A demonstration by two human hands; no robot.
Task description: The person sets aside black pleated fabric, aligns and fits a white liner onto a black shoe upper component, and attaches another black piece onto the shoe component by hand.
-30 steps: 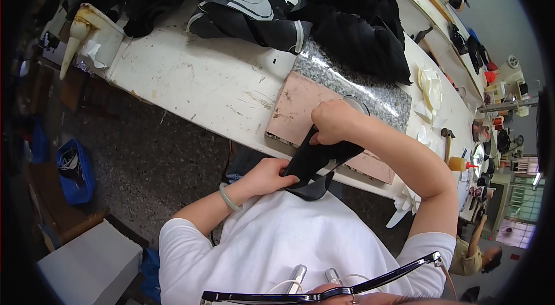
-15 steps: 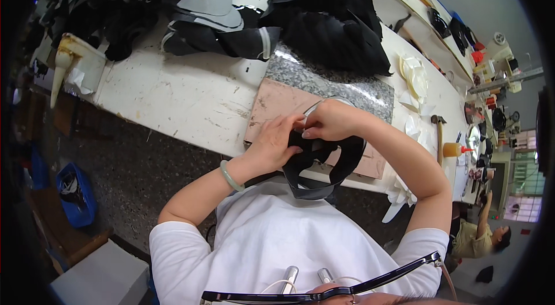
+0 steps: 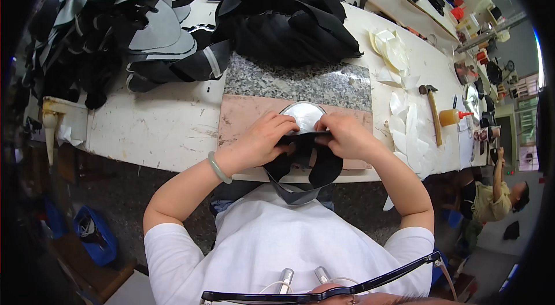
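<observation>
Between my hands is a black piece that looks like a shoe upper (image 3: 327, 171), with cut-out openings and its near end hanging at the table's front edge. A pale, rounded, shiny piece (image 3: 304, 114) shows at its far end, above the pink board (image 3: 245, 113). My left hand (image 3: 267, 138) pinches the upper's left side, just below the pale piece. Opposite it, my right hand (image 3: 347, 137) grips the right side with thumb and bent fingers. Both thumbs are partly hidden by the black material.
A granite slab (image 3: 298, 80) lies beyond the board, with a black material pile (image 3: 283, 25) behind. Grey and black cut pieces (image 3: 159, 33) are heaped left. On the right are white pieces (image 3: 410, 131), a hammer (image 3: 432, 114) and a glue bottle (image 3: 450, 117). Another person (image 3: 491, 198) is far right.
My hands have moved apart to either side of the upper. The pale rounded piece, mostly covered by my right hand before, now shows between them. The whole view has turned slightly.
</observation>
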